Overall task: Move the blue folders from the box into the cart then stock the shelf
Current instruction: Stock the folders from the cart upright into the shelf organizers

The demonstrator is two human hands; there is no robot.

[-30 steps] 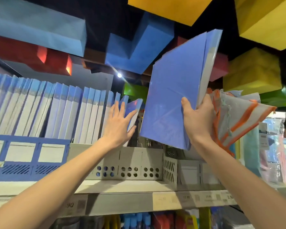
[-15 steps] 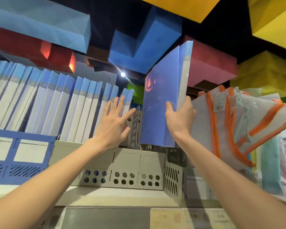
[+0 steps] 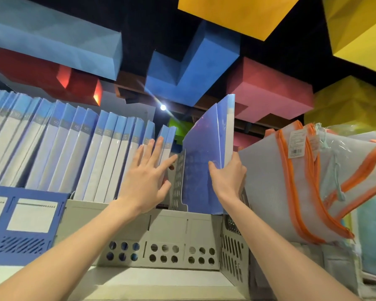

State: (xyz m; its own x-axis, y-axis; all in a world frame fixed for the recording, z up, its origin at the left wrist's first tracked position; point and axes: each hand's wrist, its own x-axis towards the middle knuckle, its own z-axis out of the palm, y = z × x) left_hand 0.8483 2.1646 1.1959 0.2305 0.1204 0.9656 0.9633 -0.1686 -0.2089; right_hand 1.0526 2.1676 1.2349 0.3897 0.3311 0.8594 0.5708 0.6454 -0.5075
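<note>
A long row of blue and white folders (image 3: 74, 153) stands upright in file racks on the shelf (image 3: 161, 283). My left hand (image 3: 147, 177) presses flat against the rightmost folders of that row, fingers straight. My right hand (image 3: 228, 177) grips the spine edge of a small stack of blue folders (image 3: 204, 161), whose lower end sits inside the right slot of the grey file rack (image 3: 161, 240), just right of a perforated divider (image 3: 179, 181).
A blue file rack (image 3: 24, 222) stands at the left. Mesh pouches with orange zips (image 3: 302, 187) lean close against my right hand. Large coloured blocks (image 3: 191, 61) hang overhead.
My right hand has lowered the blue folders from up high down into the grey rack's right slot. My left hand stayed pressed on the row.
</note>
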